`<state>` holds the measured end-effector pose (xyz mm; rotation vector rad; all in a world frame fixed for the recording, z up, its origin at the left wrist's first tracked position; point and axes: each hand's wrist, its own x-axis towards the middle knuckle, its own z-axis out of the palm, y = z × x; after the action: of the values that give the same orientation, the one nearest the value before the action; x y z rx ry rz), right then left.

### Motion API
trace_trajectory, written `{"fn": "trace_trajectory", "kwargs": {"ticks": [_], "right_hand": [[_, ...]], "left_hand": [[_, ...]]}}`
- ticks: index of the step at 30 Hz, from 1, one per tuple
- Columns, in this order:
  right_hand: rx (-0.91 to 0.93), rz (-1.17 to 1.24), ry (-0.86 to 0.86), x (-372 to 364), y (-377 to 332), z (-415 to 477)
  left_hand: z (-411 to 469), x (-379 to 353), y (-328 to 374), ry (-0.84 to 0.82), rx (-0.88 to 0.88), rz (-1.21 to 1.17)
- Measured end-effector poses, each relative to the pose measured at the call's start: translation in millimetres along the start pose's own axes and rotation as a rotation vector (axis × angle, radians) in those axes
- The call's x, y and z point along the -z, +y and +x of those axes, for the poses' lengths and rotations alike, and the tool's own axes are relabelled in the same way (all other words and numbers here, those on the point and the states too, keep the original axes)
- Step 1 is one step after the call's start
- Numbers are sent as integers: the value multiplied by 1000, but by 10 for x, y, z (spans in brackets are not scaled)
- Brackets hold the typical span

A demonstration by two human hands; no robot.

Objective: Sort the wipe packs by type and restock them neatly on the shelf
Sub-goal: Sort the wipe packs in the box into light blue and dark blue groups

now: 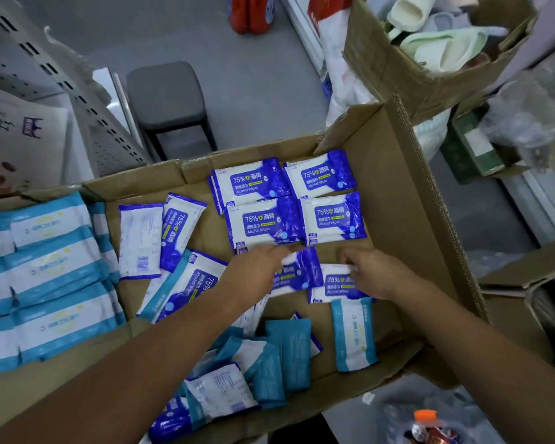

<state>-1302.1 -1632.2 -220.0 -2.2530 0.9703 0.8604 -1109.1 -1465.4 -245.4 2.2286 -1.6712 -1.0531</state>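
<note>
Right hand point(377, 277): fingers pinching top edge of dark-blue pack point(335, 285), long axis crosswise, lying just under fingertips. Left hand point(258, 267): fingers flat, spread on neighbouring blue pack point(297, 272), not gripping. Sorted blue packs point(289, 200) just beyond fingertips, two rows. Labels: "75%", "Alcohol Wipes". Light-blue packs point(45, 277) well left, print unreadable. All inside cardboard box point(410, 200).

Bare box floor point(385, 219) right of alcohol packs point(263, 224); teal packs point(279, 357) crowd near side
</note>
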Motion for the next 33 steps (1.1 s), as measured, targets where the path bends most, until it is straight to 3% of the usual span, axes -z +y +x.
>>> {"fn": "trace_trajectory", "kwargs": {"ticks": [4, 14, 17, 21, 24, 28, 33], "right_hand": [[38, 54, 54, -232, -32, -71], [89, 69, 175, -310, -78, -158], [22, -47, 258, -57, 2, -112], [-64, -260, 286, 164, 3, 63], [-94, -369, 363, 138, -59, 196], [-68, -379, 406, 19, -81, 253], [-28, -408, 515, -38, -80, 218]], "left_hand": [[-35, -39, -88, -94, -17, 117], [-299, 33, -358, -108, 35, 203], [-263, 50, -322, -41, 11, 135], [-84, 30, -171, 184, -18, 46], [19, 0, -50, 262, 1, 167], [49, -75, -107, 285, -101, 389], [110, -135, -155, 365, -87, 323]]}}
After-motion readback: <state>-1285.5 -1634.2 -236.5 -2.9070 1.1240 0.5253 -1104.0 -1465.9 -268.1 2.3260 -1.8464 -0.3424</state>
